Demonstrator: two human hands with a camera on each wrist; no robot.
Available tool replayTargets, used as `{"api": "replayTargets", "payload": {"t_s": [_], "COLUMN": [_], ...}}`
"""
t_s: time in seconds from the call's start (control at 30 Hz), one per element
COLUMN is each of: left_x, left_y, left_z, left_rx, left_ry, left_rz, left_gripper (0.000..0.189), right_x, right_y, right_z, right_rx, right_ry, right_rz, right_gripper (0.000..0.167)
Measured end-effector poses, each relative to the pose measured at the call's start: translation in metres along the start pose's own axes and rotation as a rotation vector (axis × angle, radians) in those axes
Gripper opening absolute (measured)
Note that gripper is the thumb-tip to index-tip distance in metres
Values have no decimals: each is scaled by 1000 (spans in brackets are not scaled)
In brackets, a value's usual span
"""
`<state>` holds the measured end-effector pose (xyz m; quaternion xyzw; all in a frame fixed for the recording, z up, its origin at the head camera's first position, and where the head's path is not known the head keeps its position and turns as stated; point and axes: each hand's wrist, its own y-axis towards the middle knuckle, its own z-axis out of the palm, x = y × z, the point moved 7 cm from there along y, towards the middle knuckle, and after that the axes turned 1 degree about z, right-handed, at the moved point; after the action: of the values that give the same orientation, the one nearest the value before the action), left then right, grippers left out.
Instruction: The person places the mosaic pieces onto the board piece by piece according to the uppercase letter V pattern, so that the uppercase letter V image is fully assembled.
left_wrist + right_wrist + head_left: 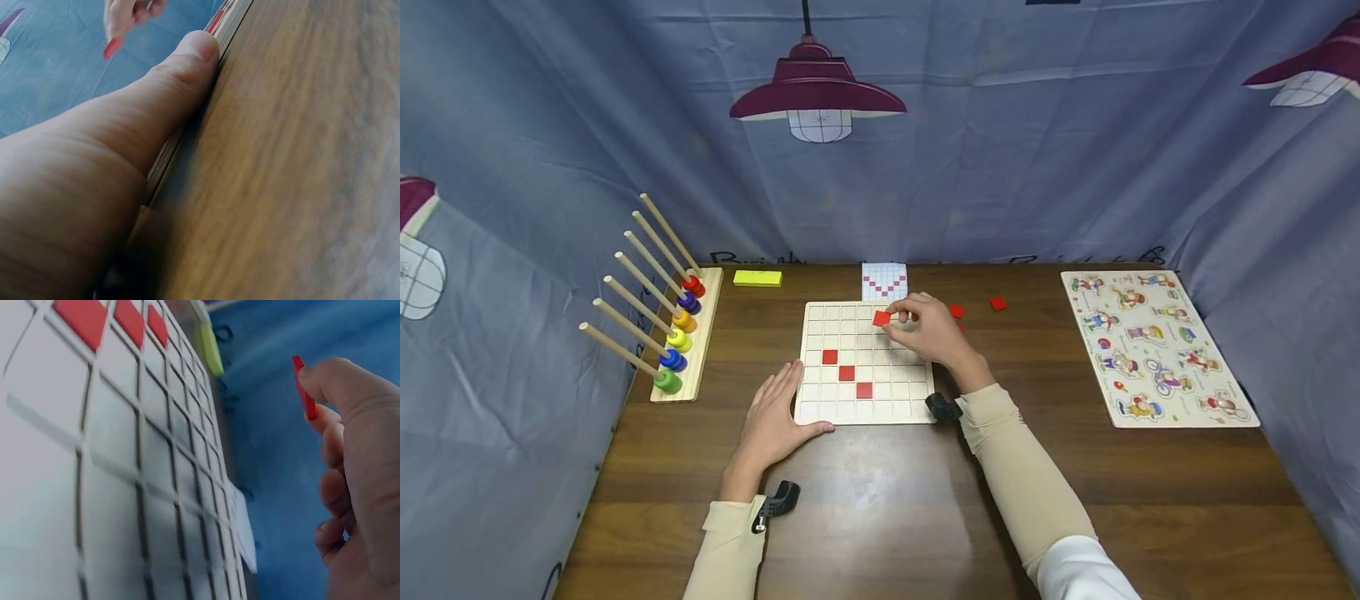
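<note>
A white gridded board lies on the table with three red tiles set in a descending diagonal. My right hand pinches another red tile between thumb and finger, held above the upper part of the board and apart from its surface. My left hand rests against the board's lower left corner, fingers straight along the left edge and thumb touching the front edge. Behind the board stands a small pattern card with pink squares in a V shape.
Loose red tiles lie right of the board, partly hidden by my right hand. A wooden peg stand with coloured rings is at left, near a yellow block. A picture puzzle board lies at right. A blue curtain borders the table.
</note>
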<state>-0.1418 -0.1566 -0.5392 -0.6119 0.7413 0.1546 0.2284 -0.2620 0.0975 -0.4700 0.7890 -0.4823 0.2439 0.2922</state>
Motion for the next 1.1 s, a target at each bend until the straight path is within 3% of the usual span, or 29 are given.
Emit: {"api": "replayTargets", "payload": {"t_s": [0.27,0.5,0.8,1.1], "left_x": [0,0,2,1], "left_y": [0,1,0,2], "left_z": [-2,0,1,0], "left_rx": [-8,5,-2,-7], "left_ry": [9,17,16,22], "left_rz": [-2,5,9,21], "left_gripper": [123,123,122,121], "right_x": [39,47,50,54], "right_y": [25,37,42,45], "right_z": [61,97,113,114], "right_rx": [120,190,249,256], "right_ry": [-101,-262,-339,-345], "right_rz": [-96,-94,-56,-37], "right_gripper": [22,26,25,23]}}
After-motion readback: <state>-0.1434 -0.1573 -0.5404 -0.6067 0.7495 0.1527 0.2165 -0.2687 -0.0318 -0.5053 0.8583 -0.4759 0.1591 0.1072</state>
